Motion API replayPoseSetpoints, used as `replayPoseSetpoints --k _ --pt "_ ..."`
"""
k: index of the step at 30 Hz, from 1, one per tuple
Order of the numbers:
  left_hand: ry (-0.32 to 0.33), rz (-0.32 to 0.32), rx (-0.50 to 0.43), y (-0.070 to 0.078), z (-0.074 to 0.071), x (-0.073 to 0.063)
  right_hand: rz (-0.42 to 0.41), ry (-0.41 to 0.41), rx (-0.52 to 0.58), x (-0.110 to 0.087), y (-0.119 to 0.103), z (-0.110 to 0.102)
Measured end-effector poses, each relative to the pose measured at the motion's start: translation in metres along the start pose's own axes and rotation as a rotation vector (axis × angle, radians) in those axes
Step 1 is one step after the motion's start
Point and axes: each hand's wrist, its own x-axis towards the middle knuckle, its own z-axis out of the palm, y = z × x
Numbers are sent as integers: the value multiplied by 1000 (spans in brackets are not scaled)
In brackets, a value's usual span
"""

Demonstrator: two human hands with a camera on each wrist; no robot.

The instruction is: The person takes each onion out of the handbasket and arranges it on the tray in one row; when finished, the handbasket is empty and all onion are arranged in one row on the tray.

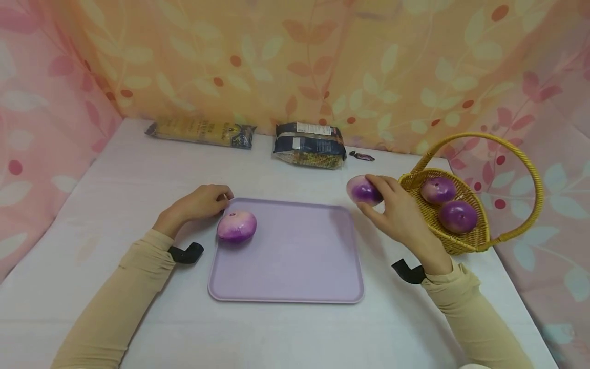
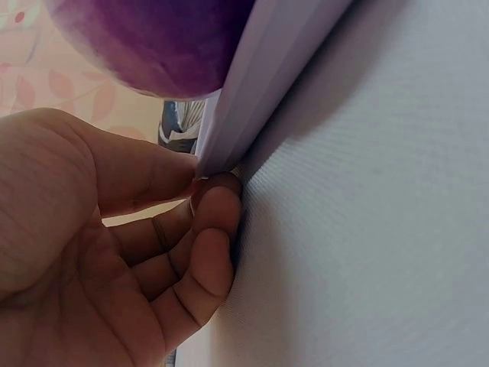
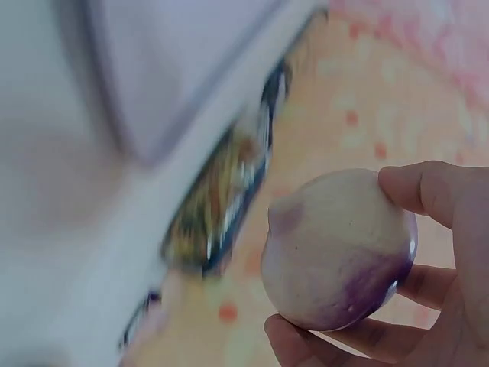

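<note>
My right hand (image 1: 392, 210) grips a round purple-and-white vegetable (image 1: 364, 190), held up between the tray and the wicker basket. Its pale side with a small nub shows in the right wrist view, thumb on one side and fingers on the other. At the far left corner of the lilac tray (image 1: 295, 256), my left hand (image 1: 203, 202) pinches the rim (image 2: 229, 130) between thumb and curled fingers. Another such vegetable (image 1: 237, 227) lies on the tray near that corner. Two more, one behind (image 1: 438, 190) and one in front (image 1: 458, 217), sit in the yellow wicker basket (image 1: 454, 245).
The basket's tall arched handle (image 1: 534, 179) rises at the table's right. Along the back lie a long yellow packet (image 1: 198, 132), a dark packet with a clear window (image 1: 310, 145) and a small wrapped candy (image 1: 362, 156). Patterned curtains (image 1: 258, 56) enclose the white table.
</note>
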Motion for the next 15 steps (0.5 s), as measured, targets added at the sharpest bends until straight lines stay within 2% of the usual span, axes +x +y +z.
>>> replayPoseSetpoints --k 4,8,11,15 --pt "1 2 -2 0 0 0 -64 -70 -1 -4 -21 18" --pt "16 31 -18 1 0 -1 -124 -127 -6 -7 -36 36" --pt "27 56 -25 3 -1 -3 -163 -151 -17 -8 -43 48" --pt "16 41 -17 2 0 -2 -200 -163 -28 -10 -51 58"
